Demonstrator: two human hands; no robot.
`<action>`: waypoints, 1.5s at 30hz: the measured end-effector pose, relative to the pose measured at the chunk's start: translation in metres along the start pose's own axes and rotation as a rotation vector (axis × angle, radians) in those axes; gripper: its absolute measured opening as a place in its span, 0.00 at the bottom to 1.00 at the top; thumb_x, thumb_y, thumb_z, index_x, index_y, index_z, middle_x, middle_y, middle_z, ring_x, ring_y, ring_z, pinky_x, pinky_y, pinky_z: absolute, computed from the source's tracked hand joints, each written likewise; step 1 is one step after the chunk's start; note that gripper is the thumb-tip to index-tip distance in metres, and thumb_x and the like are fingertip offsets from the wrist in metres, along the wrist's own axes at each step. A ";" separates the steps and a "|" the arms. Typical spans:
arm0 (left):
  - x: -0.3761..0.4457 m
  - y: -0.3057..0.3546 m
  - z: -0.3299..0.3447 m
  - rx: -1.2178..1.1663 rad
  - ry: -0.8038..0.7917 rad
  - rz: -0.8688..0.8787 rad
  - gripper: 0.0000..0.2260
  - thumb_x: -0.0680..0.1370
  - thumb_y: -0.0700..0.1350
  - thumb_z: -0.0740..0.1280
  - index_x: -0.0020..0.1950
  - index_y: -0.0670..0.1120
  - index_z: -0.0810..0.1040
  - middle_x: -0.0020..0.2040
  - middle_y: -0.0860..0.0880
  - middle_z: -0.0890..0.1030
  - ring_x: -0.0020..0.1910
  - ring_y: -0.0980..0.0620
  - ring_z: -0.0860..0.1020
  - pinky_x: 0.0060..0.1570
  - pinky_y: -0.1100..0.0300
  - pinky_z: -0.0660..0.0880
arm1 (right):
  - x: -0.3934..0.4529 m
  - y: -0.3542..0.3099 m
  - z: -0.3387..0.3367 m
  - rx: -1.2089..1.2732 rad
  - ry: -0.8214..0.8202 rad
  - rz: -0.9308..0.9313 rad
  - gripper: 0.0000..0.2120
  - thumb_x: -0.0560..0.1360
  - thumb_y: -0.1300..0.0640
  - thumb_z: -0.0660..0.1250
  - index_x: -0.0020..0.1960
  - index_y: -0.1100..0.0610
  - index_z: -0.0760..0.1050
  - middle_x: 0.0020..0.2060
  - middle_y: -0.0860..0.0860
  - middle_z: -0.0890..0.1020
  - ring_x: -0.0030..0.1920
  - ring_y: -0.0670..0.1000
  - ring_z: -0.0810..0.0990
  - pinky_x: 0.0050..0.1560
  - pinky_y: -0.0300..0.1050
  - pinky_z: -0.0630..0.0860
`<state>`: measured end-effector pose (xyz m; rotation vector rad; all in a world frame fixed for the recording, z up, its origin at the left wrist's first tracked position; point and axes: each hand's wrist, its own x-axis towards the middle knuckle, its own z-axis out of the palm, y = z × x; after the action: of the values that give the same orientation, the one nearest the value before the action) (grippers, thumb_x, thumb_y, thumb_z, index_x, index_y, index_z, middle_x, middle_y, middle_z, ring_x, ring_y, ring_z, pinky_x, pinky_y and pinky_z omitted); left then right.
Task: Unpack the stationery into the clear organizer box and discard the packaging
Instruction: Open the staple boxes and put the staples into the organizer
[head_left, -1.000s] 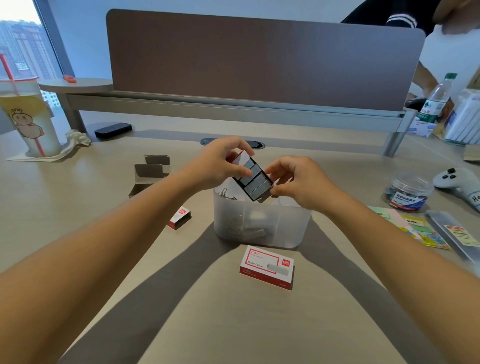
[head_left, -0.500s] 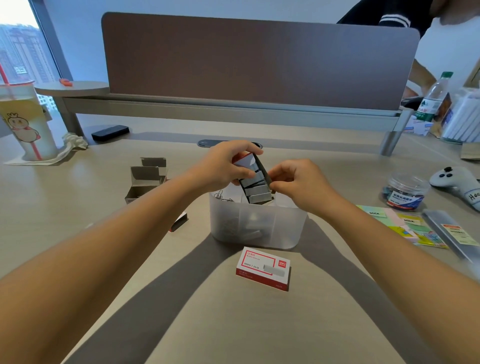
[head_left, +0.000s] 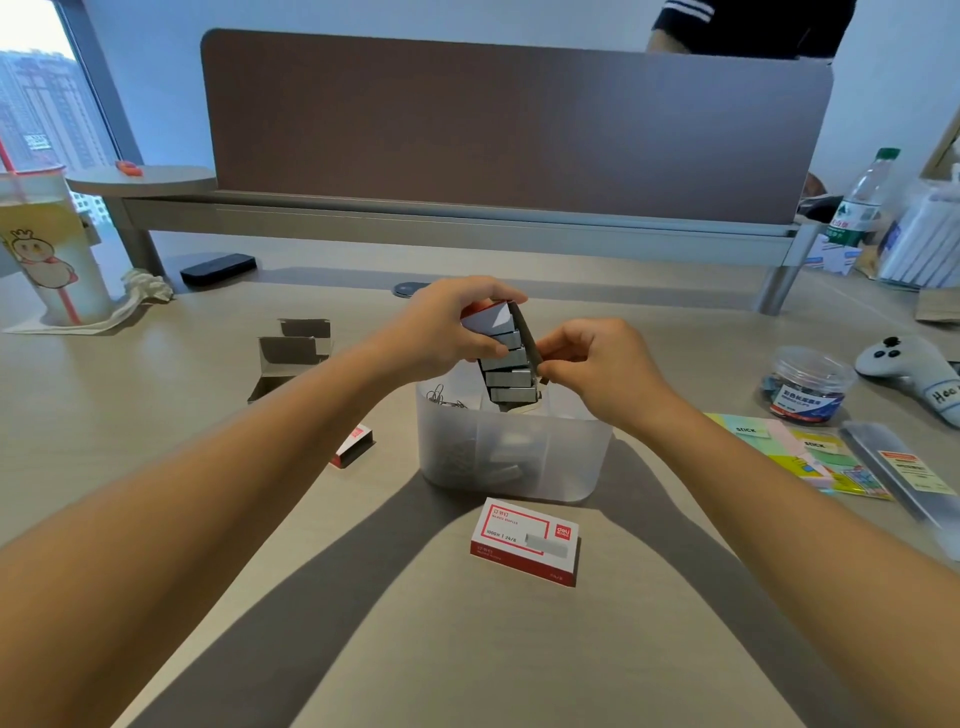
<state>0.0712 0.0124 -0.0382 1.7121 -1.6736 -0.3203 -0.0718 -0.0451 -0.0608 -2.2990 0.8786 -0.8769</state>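
On the pale wood counter (head_left: 260, 597), left hand (head_left: 441, 327) grasping the tilted red-and-white staple carton (head_left: 485, 314) and right hand (head_left: 597, 364) pinching its flap, staple strips (head_left: 511, 371) slide toward the clear plastic organizer box (head_left: 519, 457), partly filled; a sealed staple carton (head_left: 524, 540) remains.

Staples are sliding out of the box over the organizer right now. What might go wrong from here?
1. The staple strips hang stepped and loose from the tilted staple box; they may drop together and miss the clear organizer box.
2. They could land among the paper clips in the neighbouring compartment.
3. The right hand only pinches the flap; it could tear.
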 end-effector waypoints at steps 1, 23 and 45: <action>0.000 0.000 0.000 0.004 -0.001 0.001 0.20 0.72 0.36 0.66 0.63 0.46 0.72 0.66 0.47 0.72 0.63 0.48 0.69 0.56 0.62 0.66 | 0.000 0.001 0.000 -0.005 0.009 -0.004 0.07 0.72 0.66 0.65 0.49 0.63 0.79 0.40 0.52 0.78 0.42 0.51 0.77 0.47 0.41 0.75; 0.001 0.005 -0.004 -0.002 0.063 0.030 0.20 0.73 0.34 0.65 0.65 0.45 0.71 0.66 0.47 0.72 0.65 0.49 0.68 0.55 0.67 0.64 | 0.002 0.001 0.000 0.059 0.067 -0.049 0.08 0.72 0.66 0.65 0.49 0.62 0.79 0.40 0.50 0.79 0.35 0.43 0.76 0.44 0.33 0.74; -0.008 0.000 -0.010 -0.041 0.083 0.020 0.24 0.72 0.37 0.67 0.67 0.45 0.67 0.67 0.46 0.69 0.66 0.49 0.67 0.56 0.65 0.66 | 0.006 -0.007 -0.001 0.119 0.094 -0.060 0.09 0.73 0.64 0.63 0.52 0.61 0.78 0.44 0.48 0.77 0.41 0.47 0.77 0.41 0.30 0.73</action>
<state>0.0763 0.0231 -0.0332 1.6549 -1.6129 -0.2691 -0.0666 -0.0446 -0.0530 -2.2060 0.7785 -1.0425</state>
